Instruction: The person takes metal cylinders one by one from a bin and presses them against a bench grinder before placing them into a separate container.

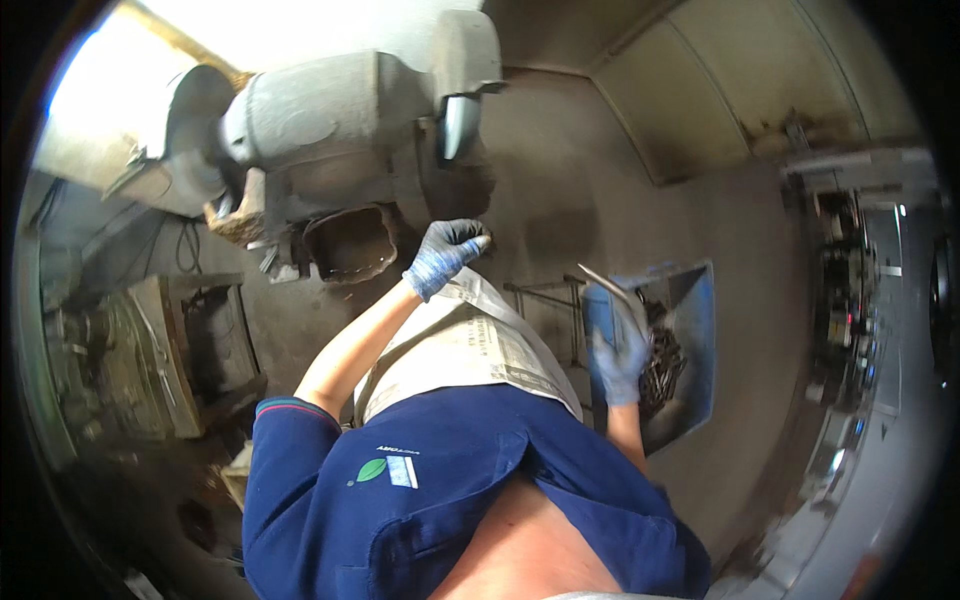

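Observation:
My left hand (447, 258), in a grey-blue work glove, is raised in front of the bench grinder (320, 105). Its fingers are curled together, and whatever they may hold is hidden. Off to the right, my right hand (622, 362), gloved too and slightly blurred, is closed around a curved metal piece (622, 292) with a narrow tip pointing up and left. That hand is at the left side of a blue bin (708, 340). Dark metal parts (660, 370) lie heaped in the bin.
The grinder has a wheel at each end, the left wheel (195, 150) and the right wheel (460, 125). An open-topped metal box (350, 245) sits below its body. Worn machinery (165, 350) stands at the left. A pale apron (460, 345) covers my lap.

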A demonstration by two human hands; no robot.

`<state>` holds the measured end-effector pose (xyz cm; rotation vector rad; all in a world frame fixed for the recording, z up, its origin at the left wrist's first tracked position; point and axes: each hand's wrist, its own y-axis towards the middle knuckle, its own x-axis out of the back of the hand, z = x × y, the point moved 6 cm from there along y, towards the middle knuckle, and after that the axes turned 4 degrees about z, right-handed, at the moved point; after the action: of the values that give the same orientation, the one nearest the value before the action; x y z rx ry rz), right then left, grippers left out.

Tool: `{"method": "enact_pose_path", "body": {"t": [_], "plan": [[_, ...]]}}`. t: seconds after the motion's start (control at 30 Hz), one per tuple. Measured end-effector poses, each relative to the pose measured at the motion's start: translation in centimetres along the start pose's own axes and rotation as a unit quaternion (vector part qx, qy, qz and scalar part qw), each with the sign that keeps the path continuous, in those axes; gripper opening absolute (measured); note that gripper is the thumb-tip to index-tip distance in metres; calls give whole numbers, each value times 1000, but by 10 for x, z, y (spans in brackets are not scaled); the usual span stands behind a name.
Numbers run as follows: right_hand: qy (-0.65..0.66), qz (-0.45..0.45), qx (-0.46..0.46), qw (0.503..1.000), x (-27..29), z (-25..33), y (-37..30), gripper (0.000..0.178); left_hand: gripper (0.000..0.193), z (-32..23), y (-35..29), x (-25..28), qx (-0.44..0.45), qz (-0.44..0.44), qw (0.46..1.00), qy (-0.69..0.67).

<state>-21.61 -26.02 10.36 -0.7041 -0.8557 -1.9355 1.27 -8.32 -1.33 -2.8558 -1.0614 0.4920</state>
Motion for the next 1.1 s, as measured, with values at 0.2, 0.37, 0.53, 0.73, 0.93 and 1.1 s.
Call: {"method": "enact_pose_path", "body": {"t": [0.2,0.37,0.53,0.73,0.93,1.1], "plan": [[-131,-51,-199,970,74,-104,-108,37,15,34,-61,70,51,-178,983,-4],[59,-10,-102,993,21,-101,-66,29,14,55,-141,112,43,-307,948,-69],[247,143,-54,957,-85,-56,-13,27,13,64,-251,134,-24,-446,893,-52],[256,266,64,927,-143,-42,6,27,14,83,-452,120,-70,-668,740,-31],[278,305,30,910,-155,-31,4,20,16,157,-645,124,51,-796,604,5],[256,331,-19,908,-166,-26,4,22,27,171,-676,146,403,-714,548,165]]}}
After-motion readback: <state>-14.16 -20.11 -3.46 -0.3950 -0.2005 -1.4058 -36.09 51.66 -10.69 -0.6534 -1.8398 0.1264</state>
